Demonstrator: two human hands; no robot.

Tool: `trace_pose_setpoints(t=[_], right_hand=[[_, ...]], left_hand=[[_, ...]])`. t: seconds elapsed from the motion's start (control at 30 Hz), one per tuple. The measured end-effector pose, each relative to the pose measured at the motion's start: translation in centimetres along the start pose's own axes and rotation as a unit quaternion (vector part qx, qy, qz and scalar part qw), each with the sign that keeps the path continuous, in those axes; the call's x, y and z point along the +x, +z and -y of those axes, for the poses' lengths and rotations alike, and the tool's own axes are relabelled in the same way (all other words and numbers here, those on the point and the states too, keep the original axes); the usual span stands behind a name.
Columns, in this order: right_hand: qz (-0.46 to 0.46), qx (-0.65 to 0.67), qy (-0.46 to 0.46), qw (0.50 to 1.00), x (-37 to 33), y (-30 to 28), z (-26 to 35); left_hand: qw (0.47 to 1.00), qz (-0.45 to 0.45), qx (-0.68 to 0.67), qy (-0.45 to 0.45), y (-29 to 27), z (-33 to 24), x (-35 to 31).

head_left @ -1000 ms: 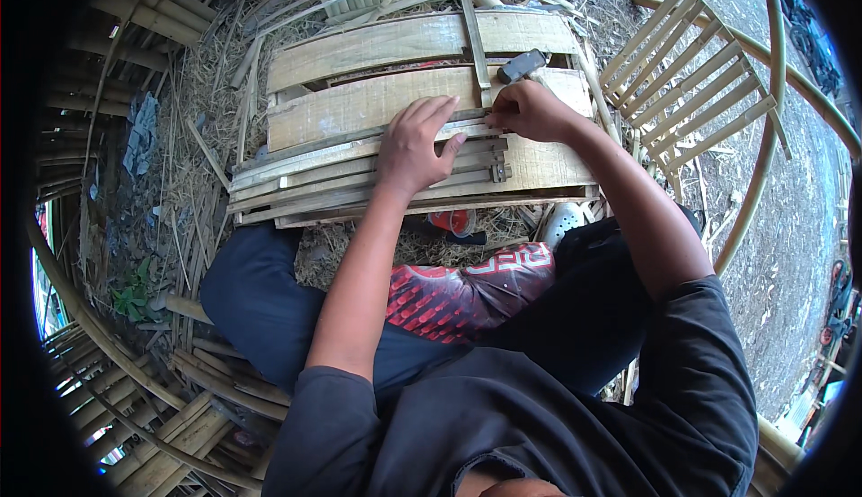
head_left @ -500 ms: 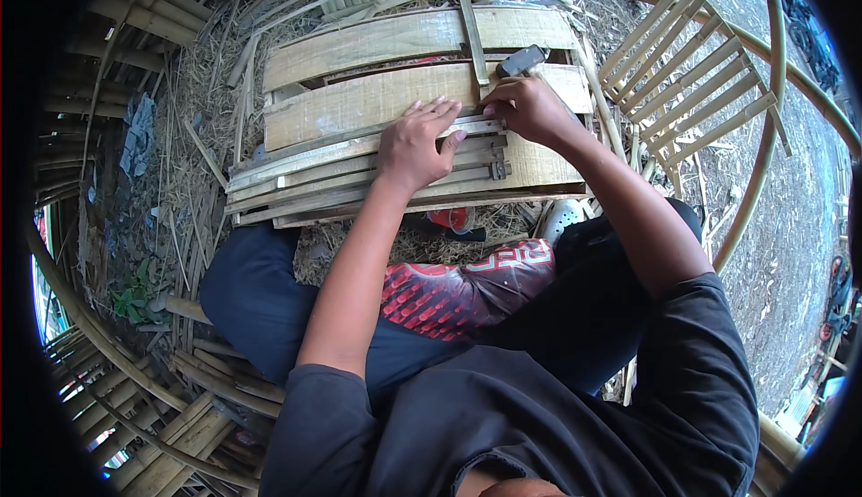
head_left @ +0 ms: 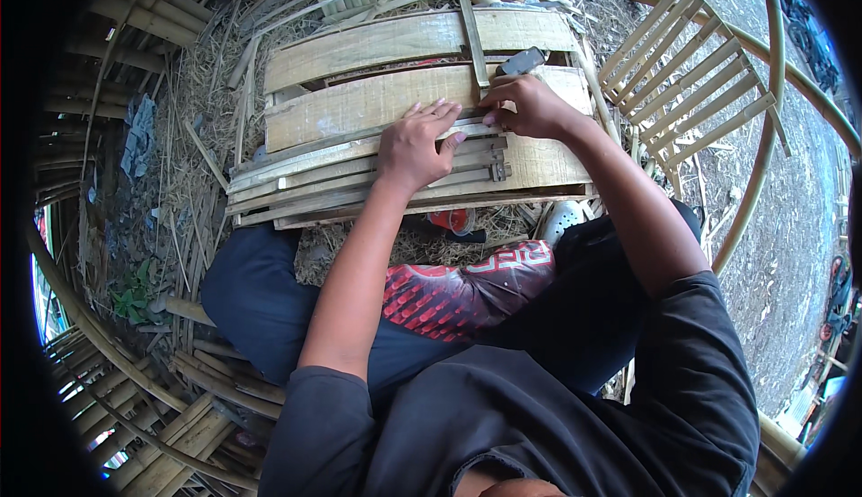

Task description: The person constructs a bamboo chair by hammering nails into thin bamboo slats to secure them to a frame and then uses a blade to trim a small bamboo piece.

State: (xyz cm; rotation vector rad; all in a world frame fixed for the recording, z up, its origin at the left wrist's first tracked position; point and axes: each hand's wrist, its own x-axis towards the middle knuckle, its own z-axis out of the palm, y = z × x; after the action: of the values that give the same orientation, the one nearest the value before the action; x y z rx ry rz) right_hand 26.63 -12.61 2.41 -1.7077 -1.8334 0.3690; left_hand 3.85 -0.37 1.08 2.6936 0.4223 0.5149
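Note:
My left hand (head_left: 418, 145) lies with fingers stretched out over several thin bamboo strips (head_left: 332, 158), pressing them onto a low wooden plank bench (head_left: 359, 106). By the right ends of those strips, my right hand (head_left: 532, 107) is closed in a pinch, thumb and forefinger together; whatever is between them is too small or hidden. A hammer (head_left: 522, 61) with a dark metal head rests on the planks just beyond my right hand. A long narrow strip (head_left: 471, 30) runs away from the fingers across the bench.
A slatted bamboo panel (head_left: 691, 70) leans at the right beside a curved bamboo pole (head_left: 759, 165). Straw and bamboo offcuts litter the ground around the bench. A red object (head_left: 453, 219) lies below the bench's near edge. Bamboo frames (head_left: 135, 425) stand at the left.
My right hand has shifted very slightly, its wrist lower and fingers a little more raised. The left hand stays on the strips.

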Motion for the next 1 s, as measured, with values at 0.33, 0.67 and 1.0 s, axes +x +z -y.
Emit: trace_pose_setpoints(t=[0.33, 0.67, 1.0], right_hand=[[-0.006, -0.036, -0.04, 0.999, 0.0, 0.5, 0.2], [-0.04, -0.012, -0.042, 0.998, 0.0, 1.2, 0.7], [-0.03, -0.057, 0.038, 0.997, 0.1, 0.9, 2.2]], left_hand=[[1.0, 0.008, -0.004, -0.001, -0.1, 0.2, -0.1], [1.0, 0.008, -0.003, 0.002, -0.1, 0.3, -0.1], [1.0, 0.01, -0.003, -0.006, 0.1, 0.4, 0.0]])
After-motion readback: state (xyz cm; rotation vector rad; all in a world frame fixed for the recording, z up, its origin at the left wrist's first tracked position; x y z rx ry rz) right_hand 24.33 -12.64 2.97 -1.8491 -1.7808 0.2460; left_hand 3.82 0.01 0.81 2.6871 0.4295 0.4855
